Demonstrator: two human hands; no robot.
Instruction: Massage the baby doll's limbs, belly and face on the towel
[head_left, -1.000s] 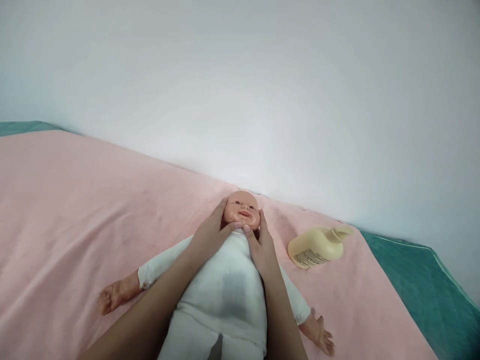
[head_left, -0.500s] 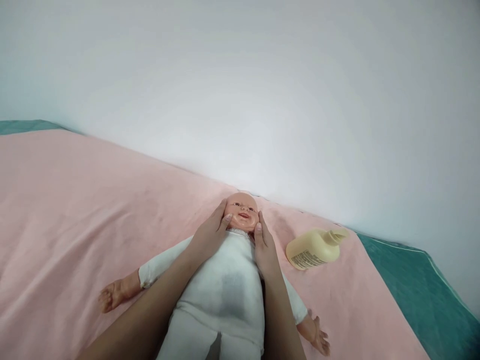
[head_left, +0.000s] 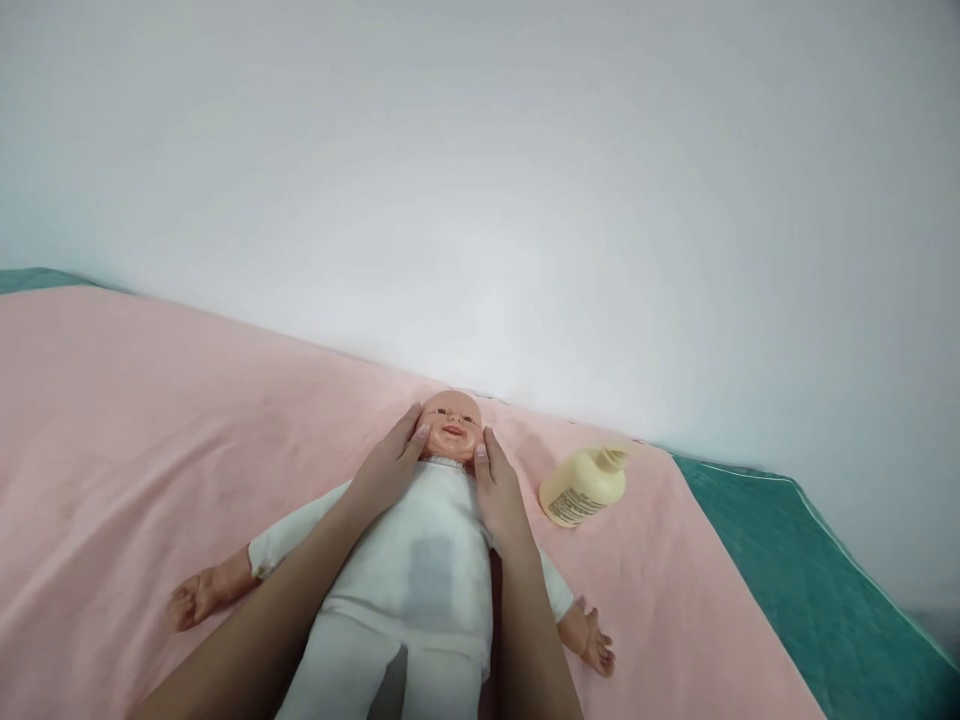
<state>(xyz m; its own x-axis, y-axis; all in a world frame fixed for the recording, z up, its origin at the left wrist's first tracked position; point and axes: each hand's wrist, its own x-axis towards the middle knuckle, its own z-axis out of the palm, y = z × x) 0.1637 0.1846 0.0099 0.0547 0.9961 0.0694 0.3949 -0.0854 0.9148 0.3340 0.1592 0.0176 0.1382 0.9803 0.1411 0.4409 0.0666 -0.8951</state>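
Observation:
A baby doll (head_left: 420, 540) with a hard plastic head and a white cloth body lies on its back, arms spread out to the sides. My left hand (head_left: 391, 465) cups the left side of the doll's head, its thumb along the cheek. On the opposite cheek, my right hand (head_left: 501, 490) presses with its fingers together and the thumb near the jaw. Between them the two hands hold the head. My forearms run along both sides of the doll's body and cover parts of its sleeves.
A yellow pump-type bottle (head_left: 581, 488) with a printed label stands right of the doll's head, close to my right hand. Under everything lies a pink sheet (head_left: 150, 420), with a green cover (head_left: 795, 560) showing at the right. A pale wall (head_left: 480, 200) rises right behind the head.
The doll, the bottle and my hands appear shifted left in the view, as the camera has turned slightly. Both hands stay on the doll's head with little visible movement against it.

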